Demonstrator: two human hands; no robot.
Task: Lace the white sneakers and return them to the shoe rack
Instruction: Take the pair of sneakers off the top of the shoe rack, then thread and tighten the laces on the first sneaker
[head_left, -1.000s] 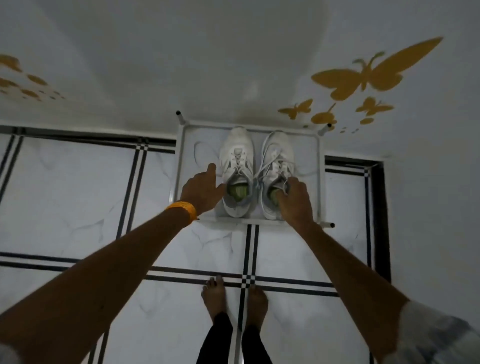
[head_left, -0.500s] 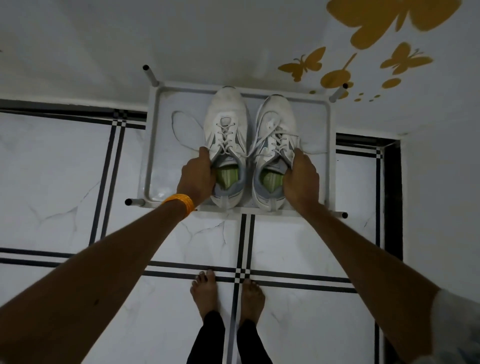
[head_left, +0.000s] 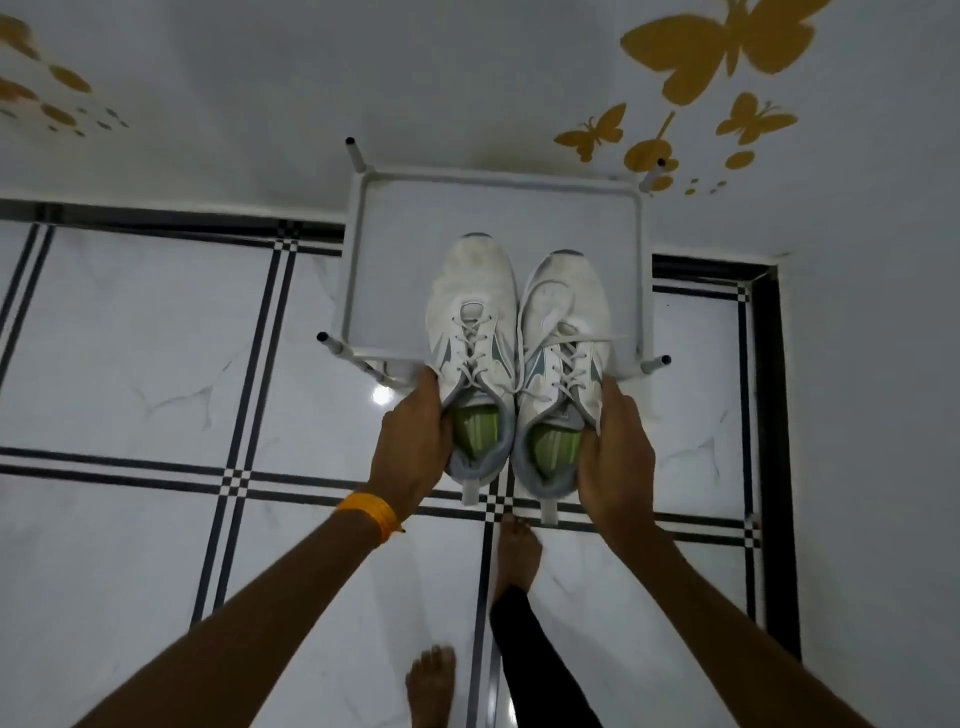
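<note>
View from the head camera, looking down at a white shoe rack (head_left: 363, 291) that stands against a pale wall (head_left: 311, 78). The left hand (head_left: 413, 447) is clamped on the outer side of the left sneaker (head_left: 470, 312) near its heel opening, with the thumb along the collar. The right hand (head_left: 615, 457) is clamped in the same way on the outer side of the right sneaker (head_left: 563, 312). The two white sneakers lie side by side and touching, toes toward the wall. Their toe halves lie over the front right part of the rack's top shelf, while their heels extend past the front edge, over the floor (head_left: 130, 364). Whether the soles touch the shelf cannot be told.

Both sneakers are laced with white laces (head_left: 470, 343) (the lace ends on the right one trail loose across its upper and toward the rack's right edge). Green insoles (head_left: 475, 426) show in both heel openings. A white tab hangs from each heel.

An orange wristband (head_left: 371, 512) sits on the left wrist. Two bare feet (head_left: 517, 545) stand on the white tiles, which carry black line borders, and one leg is in black cloth. Yellow butterfly stickers (head_left: 711, 47) mark the wall above and to the right of the rack, with more at the far left.
</note>
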